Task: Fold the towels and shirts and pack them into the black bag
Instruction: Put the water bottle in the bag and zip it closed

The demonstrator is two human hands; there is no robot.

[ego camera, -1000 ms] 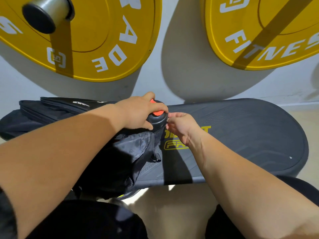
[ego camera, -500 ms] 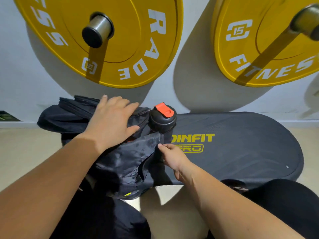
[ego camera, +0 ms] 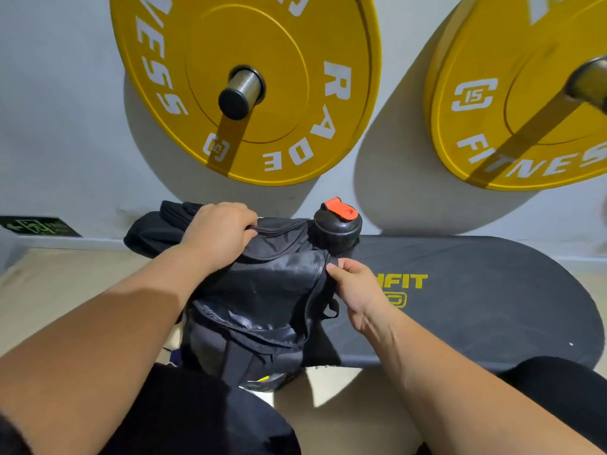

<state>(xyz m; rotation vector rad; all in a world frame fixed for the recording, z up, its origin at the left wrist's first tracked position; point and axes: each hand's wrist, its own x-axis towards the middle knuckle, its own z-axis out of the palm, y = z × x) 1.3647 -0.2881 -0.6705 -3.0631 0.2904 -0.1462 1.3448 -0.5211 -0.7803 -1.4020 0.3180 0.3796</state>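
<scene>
Fabric of the black bag (ego camera: 262, 290) is being held at two places. The bag is lying slumped on the 9 o'clock end of the bench pad (ego camera: 492, 307), partly hanging over the pad's near edge, with a shaker bottle (ego camera: 338, 228) standing close against it at 1 o'clock. At the bag's 11 o'clock, the upper rim is being gripped by the left hand (ego camera: 218, 234), fingers curled over it. At 3 o'clock, the side seam is being pinched between thumb and fingers of the right hand (ego camera: 356, 285). The cloth is looking thin, soft and slightly slick, so the bag is likely being found light and floppy, collapsing unless spread. Firmer purchase is probably being offered by the stitched rim and zip line than by the loose panels. No towels or shirts are being shown; whether any are inside cannot be told.
</scene>
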